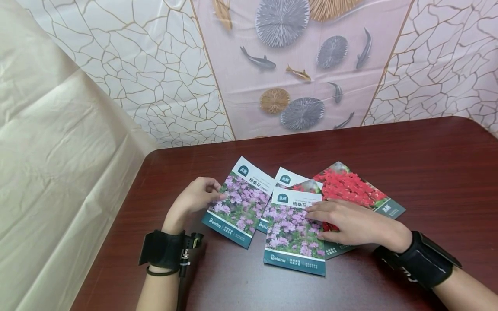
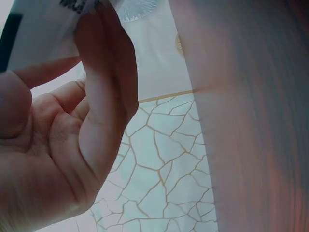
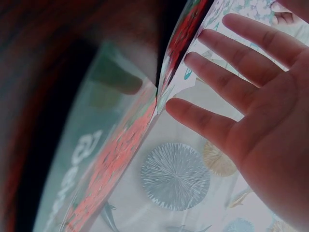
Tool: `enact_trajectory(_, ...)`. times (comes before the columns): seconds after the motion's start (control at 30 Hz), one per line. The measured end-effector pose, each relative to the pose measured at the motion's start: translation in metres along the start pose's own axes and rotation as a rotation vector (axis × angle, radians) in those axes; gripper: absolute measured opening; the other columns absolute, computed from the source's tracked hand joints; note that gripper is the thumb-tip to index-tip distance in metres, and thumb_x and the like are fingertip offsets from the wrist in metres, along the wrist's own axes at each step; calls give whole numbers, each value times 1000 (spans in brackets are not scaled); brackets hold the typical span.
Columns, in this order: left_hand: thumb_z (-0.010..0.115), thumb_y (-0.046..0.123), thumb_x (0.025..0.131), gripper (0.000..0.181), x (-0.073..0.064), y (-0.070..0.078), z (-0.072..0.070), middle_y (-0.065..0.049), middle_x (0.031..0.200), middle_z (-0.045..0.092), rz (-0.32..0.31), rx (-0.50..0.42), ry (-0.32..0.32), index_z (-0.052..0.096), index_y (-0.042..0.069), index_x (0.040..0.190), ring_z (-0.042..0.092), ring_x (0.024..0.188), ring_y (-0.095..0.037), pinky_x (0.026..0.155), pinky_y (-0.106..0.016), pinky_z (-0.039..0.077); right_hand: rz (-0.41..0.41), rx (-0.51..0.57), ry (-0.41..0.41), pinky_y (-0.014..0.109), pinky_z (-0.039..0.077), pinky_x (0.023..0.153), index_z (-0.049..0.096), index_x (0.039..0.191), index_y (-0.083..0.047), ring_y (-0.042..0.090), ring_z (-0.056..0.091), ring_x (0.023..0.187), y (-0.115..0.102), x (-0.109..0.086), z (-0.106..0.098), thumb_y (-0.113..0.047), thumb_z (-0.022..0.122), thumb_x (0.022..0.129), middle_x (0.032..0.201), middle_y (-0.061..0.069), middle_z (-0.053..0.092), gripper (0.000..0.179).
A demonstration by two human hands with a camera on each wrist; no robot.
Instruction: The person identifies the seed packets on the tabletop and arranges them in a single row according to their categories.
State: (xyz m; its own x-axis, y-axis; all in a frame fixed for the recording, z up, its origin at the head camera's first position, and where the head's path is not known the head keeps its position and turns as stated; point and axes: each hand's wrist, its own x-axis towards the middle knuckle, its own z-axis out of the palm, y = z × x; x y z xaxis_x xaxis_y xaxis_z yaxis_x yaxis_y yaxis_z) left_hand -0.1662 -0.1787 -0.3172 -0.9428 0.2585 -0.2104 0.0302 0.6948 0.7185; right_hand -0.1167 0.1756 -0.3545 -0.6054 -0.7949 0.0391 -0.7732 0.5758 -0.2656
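Observation:
With thumb and fingers, my left hand [image 1: 196, 196] pinches the left edge of a seed packet [image 1: 243, 207] printed with purple flowers. The left wrist view shows the back of this packet [image 2: 36, 41] at the fingers. My right hand [image 1: 350, 222] lies palm down, fingers straight and spread, over the right side of another purple-flower packet [image 1: 292, 233] at the front. A third purple packet [image 1: 284, 176] is mostly hidden behind it. At the right, a red-flower packet [image 1: 348, 185] lies slanted, and a second red-flower packet [image 1: 337, 249] shows partly beneath the right hand.
The packets overlap on a dark red-brown wooden table [image 1: 428, 172]. A patterned cloth [image 1: 175, 77] with fish and round motifs hangs behind the table, and a cream sheet [image 1: 58, 172] hangs at the left. Each wrist wears a black strap [image 1: 165, 250].

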Motion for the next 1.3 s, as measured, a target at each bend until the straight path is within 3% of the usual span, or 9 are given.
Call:
enact_trajectory(0.53,64,13,86,15,-14,-6,-24,-8,76,57,3,13,86,59,0,92,50,70,-20,60,-30,43,-33,-5,36,44,45,87,61,119,-7,23,53,108,0,1,0,-28,67,83,115,5,60,42)
enact_trajectory(0.83,64,15,86,19,-18,-10,-32,-9,77,57,-35,8,124,58,-1,93,50,70,-20,61,-29,42,-4,43,47,46,44,88,60,120,-8,23,52,108,0,-1,-5,-30,67,84,116,4,59,42)
enact_trajectory(1.3,61,18,89,21,-26,-14,-44,-9,76,57,-44,41,171,58,-2,95,50,67,-20,59,-29,41,30,20,153,46,45,86,61,116,-3,28,53,108,7,-7,-25,-24,69,81,115,8,60,42)
